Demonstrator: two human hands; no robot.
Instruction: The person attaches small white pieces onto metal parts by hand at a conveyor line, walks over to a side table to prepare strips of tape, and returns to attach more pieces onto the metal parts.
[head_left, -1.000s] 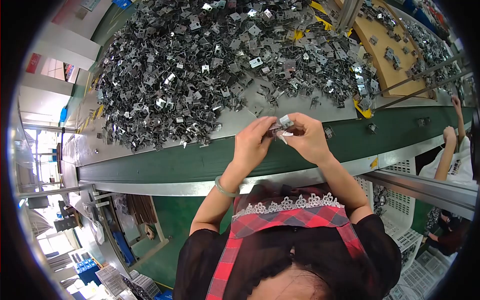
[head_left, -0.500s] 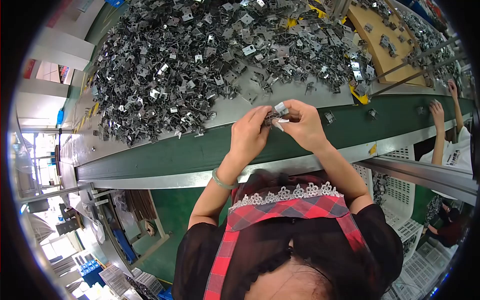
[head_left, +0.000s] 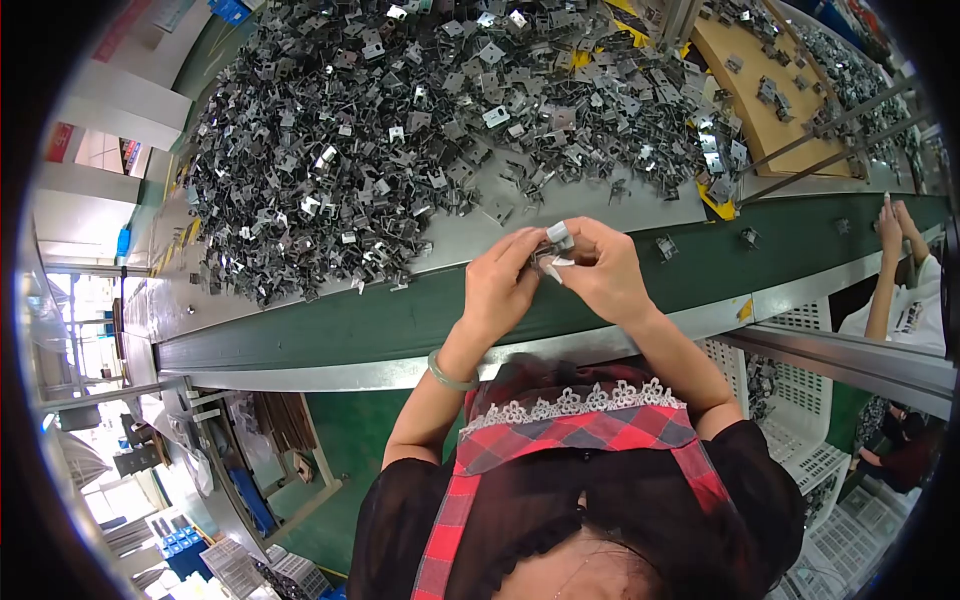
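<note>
My left hand [head_left: 497,287] and my right hand [head_left: 610,278] meet over the green conveyor belt [head_left: 330,333]. Both are closed, fingertips pinching small bent metal clips [head_left: 558,237] held between them. One bright flat face of the metal sticks up by my right fingers; how many pieces are held is hidden by the fingers. A pale strip [head_left: 556,267] shows at my right thumb; I cannot tell what it is. Just beyond the hands, a large heap of similar metal clips [head_left: 340,170] covers the steel table [head_left: 470,238].
Loose clips [head_left: 667,246] lie spaced along the belt to the right. A tan board [head_left: 725,45] with clips stands at the back right. At the far right, a co-worker's hands [head_left: 889,228] are over the belt. White plastic crates [head_left: 800,385] stand below the metal rail [head_left: 860,358].
My hands stay together on the metal clips, slightly lower in view. Clips on the belt have shifted a little to the right. The co-worker's hands have come together.
</note>
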